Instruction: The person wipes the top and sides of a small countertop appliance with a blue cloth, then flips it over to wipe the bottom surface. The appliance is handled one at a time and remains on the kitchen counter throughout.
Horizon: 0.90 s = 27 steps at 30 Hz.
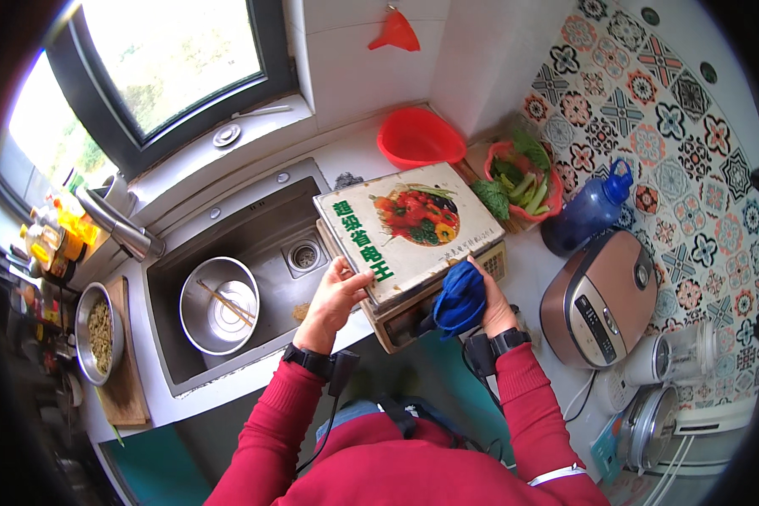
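Note:
Before me on the counter stands a boxy beige appliance, apparently an electronic scale [386, 326]. Its flat metal top plate [354, 234] bears green writing and a picture of vegetables. My left hand [334, 300] has its thumb on the plate's front left corner, with the other fingers along the side edge. In my right hand [496, 307] is a bunched blue cloth [459, 300], held against the front edge toward the right corner. The cloth hides part of the scale's front. What the right fingers do behind it is hidden.
Left of the scale is a steel sink [278, 253] holding a metal basin [218, 316] with chopsticks. Further left, a bowl of chopped food [101, 335] sits on a cutting board [129, 392]. Behind are a red basin [417, 136] and leafy vegetables [525, 177]; right, a blue bottle [582, 215] and rice cooker [598, 300].

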Available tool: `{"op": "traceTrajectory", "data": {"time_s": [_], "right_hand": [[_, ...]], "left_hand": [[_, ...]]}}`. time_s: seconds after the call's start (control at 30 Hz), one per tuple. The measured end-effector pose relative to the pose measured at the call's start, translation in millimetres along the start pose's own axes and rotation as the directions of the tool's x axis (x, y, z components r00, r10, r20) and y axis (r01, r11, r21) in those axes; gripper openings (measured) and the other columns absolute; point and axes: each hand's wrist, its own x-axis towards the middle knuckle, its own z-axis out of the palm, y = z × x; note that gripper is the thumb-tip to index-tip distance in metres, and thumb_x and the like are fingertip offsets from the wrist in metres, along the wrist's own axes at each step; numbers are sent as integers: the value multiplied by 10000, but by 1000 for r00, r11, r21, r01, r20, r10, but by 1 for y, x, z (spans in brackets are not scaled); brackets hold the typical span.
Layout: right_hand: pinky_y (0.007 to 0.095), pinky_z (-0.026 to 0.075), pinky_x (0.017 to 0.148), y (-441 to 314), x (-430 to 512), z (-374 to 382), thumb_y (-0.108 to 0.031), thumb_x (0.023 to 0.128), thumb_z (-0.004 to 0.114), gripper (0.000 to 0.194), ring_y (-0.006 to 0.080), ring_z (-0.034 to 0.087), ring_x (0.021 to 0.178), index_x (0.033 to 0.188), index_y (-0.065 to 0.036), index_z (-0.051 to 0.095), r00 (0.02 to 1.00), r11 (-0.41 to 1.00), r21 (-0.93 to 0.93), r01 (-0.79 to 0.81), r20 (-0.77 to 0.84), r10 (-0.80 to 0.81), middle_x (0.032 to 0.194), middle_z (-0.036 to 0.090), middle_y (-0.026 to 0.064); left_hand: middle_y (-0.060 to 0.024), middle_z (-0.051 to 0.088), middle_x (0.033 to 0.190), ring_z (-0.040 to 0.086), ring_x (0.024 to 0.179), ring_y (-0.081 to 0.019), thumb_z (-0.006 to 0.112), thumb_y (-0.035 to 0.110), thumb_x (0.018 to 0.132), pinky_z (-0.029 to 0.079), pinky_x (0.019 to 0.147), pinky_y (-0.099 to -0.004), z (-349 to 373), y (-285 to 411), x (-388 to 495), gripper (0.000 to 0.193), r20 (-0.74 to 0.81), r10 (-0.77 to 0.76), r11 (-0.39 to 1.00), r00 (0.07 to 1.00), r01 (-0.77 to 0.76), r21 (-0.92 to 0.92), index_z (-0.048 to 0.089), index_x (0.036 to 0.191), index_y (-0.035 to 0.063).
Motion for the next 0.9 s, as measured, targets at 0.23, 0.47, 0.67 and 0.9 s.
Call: {"op": "traceTrajectory", "data": {"time_s": [0.23, 0.47, 0.67, 0.9], "right_hand": [[314, 548, 858, 16, 7, -7, -316, 1027, 562, 239, 173, 668, 879, 1013, -99, 662, 993, 993, 11, 116, -28, -116, 930, 697, 32], [324, 537, 869, -3, -3, 22, -367, 1036, 555, 280, 181, 661, 882, 1018, -111, 666, 980, 983, -26, 182, -76, -183, 934, 694, 34], [366, 559, 832, 11, -84, 26, -429, 1015, 558, 409, 247, 675, 834, 1086, -35, 640, 863, 942, -125, 310, -380, -334, 924, 686, 107], [374, 546, 676, 94, -262, 8, -477, 932, 542, 541, 307, 668, 682, 916, 59, 617, 706, 810, -542, 223, -484, -518, 721, 653, 181]], "left_hand": [[-86, 691, 1093, 681, 994, -195, 700, 12, 886, 558, 844, -350, 15, 6, 1, 436, 88, 101, 985, 991, -88, -145, 484, 1259, 77], [-20, 682, 1029, 645, 894, -116, 711, 44, 872, 509, 752, -276, 29, 32, -2, 458, 184, 160, 984, 970, -143, -103, 488, 1269, 95], [-86, 643, 1243, 632, 1125, -177, 691, -15, 890, 519, 966, -351, 25, 19, -49, 514, 414, 160, 975, 896, -79, -207, 452, 1341, 46], [-52, 630, 1252, 605, 1116, -134, 668, -35, 928, 514, 939, -310, 43, -28, -87, 542, 788, -109, 971, 607, 236, -47, 427, 1405, 50]]}}
